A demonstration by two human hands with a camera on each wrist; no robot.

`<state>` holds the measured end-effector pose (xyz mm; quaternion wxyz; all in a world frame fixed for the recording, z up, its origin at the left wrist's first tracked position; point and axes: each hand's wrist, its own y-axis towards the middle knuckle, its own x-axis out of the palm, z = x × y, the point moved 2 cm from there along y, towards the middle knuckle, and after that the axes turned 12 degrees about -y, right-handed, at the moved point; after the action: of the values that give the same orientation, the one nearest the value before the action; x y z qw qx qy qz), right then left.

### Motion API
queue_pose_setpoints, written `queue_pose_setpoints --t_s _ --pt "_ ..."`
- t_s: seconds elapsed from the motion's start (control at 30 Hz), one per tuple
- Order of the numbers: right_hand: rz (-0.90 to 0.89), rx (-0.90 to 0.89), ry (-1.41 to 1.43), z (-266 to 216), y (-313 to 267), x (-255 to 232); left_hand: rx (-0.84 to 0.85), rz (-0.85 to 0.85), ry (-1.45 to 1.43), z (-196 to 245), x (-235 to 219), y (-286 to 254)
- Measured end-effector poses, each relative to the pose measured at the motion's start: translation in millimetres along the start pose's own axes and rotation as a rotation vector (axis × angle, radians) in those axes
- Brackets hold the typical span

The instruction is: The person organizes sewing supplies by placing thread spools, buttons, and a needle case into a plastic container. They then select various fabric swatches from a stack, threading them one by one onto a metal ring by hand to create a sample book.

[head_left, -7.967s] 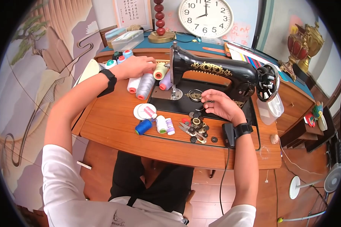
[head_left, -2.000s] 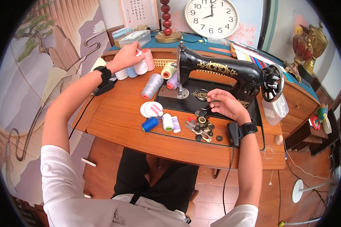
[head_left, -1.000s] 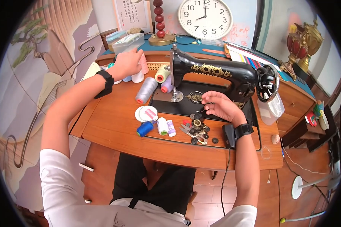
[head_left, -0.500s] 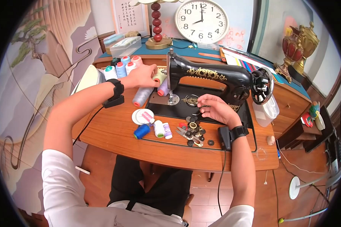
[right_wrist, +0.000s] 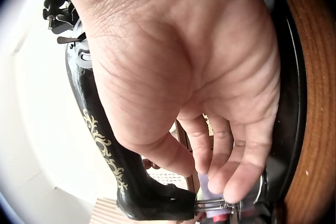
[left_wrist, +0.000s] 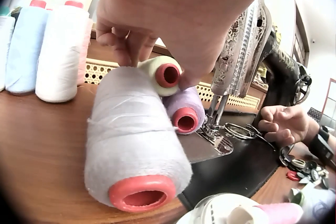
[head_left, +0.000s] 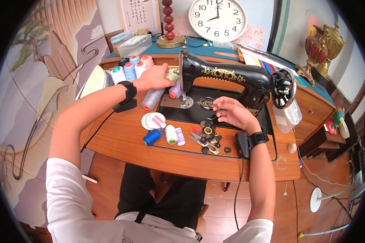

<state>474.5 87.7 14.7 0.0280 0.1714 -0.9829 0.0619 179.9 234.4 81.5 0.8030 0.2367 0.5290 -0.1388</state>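
My left hand (head_left: 152, 78) reaches down at the pale yellow-green thread cone (left_wrist: 152, 70), thumb on one side and fingers on the other. This cone lies on its side against the lilac thread cone (left_wrist: 184, 100), close to the sewing machine's needle end. In the left wrist view a large grey thread cone (left_wrist: 134, 134) lies in front, hiding some of the fingertips. Over the bed of the black sewing machine (head_left: 227, 73), my right hand (head_left: 235, 114) hovers with loosely bent fingers and holds nothing. Several thread cones (head_left: 130, 71) stand upright at the back left.
Nearer the front edge lie white discs (head_left: 147, 120), small thread spools (head_left: 152, 137), a pile of buttons (head_left: 210, 138) and scissors (head_left: 198, 138). A clear plastic tub (head_left: 287, 117) stands at right, beneath the handwheel (head_left: 285, 90). Metal rings (head_left: 207, 103) rest on the machine bed.
The white cone that lay beside the grey one was stood upright in the back-left group and let go. My left hand then moved right to the yellow-green cone. My right hand stayed put.
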Motion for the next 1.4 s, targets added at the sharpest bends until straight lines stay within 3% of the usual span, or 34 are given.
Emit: queue_pose_setpoints --t_s 0.1,0.3,0.43,0.6,1.1,1.4 --pt "-0.002 0.001 -0.003 -1 -1 0 -0.11 0.072 0.052 6 -8 -3" --pt "0.009 0.004 -0.01 -1 0 0 -0.036 0.204 0.078 -5 -23 12" --pt "0.001 0.0 -0.003 0 0 0 -0.11 0.143 -0.006 -6 -35 24" --pt "-0.008 -0.007 -0.012 0 0 0 -0.03 0.238 0.106 -15 -33 35" --pt "-0.005 -0.008 -0.01 1 0 -1 -0.124 0.151 0.111 -26 -22 52" --pt "-0.013 -0.002 0.002 2 1 -3 -0.079 0.156 0.108 -38 -16 66"
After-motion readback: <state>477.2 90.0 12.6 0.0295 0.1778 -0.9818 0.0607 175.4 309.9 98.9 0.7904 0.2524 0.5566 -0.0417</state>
